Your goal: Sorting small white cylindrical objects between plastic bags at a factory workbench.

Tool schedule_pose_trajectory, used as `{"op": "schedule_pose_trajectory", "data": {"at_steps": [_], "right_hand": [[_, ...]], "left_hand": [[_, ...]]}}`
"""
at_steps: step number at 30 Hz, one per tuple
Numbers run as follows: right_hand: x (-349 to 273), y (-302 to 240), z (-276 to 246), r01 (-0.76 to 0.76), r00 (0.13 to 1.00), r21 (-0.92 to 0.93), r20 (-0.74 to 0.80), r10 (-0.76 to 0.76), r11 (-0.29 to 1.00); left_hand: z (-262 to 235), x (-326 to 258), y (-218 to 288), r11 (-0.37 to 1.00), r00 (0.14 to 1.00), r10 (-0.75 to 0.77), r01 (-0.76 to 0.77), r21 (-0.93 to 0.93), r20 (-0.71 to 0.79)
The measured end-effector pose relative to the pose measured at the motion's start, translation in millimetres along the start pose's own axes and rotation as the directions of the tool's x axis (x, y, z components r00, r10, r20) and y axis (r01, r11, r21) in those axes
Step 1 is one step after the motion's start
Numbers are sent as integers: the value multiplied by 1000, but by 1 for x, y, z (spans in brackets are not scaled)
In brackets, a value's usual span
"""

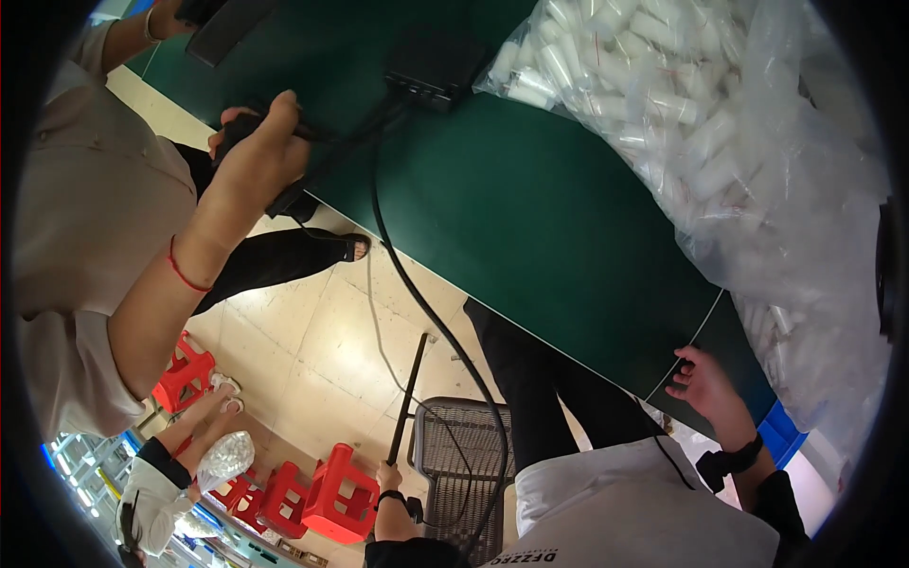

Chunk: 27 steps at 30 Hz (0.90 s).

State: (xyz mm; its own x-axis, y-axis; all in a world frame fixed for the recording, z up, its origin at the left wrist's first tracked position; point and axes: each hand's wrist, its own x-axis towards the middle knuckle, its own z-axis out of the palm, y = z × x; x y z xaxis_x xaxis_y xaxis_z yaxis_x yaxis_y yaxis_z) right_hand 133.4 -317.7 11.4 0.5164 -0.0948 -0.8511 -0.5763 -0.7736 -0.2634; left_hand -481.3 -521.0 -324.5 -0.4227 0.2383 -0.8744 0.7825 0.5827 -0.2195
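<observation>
My left hand (388,475), low in the picture with a black band at its wrist, is closed around the end of a long black bar (407,407), which looks like the armrest of the mesh chair (460,440). At the corner of the green table (530,237), my right hand (699,381) lies with its fingers apart and slightly bent, holding nothing. A black strapped device (729,464) sits on that wrist. Close to this hand, a large clear plastic bag (653,104) full of white cylindrical pieces rests on the tabletop.
A co-worker at the left grips a dark object with cables. A black box (431,68) with cables stands on the table; one black cable (402,265) hangs down to the chair. Red stools (343,494) stand on the tiled floor. Another person carries a bag (225,456). A blue bin (781,435) is at right.
</observation>
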Motion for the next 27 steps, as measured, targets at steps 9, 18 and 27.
{"op": "schedule_pose_trajectory", "data": {"at_steps": [9, 18, 27], "right_hand": [[16, -1, -4, -78, 996, 16, -28, 79, 997], [16, -1, -1, -9, 999, -59, 33, 11, 998], [22, 13, -5, 51, 998, 8, 38, -52, 999]], "left_hand": [[-85, -31, 94, 985, 984, 170, -168, 32, -60], [-136, 10, 136, 967, 981, 178, -161, 199, -74], [-223, 48, 197, 919, 944, 288, -226, 322, -162]]}}
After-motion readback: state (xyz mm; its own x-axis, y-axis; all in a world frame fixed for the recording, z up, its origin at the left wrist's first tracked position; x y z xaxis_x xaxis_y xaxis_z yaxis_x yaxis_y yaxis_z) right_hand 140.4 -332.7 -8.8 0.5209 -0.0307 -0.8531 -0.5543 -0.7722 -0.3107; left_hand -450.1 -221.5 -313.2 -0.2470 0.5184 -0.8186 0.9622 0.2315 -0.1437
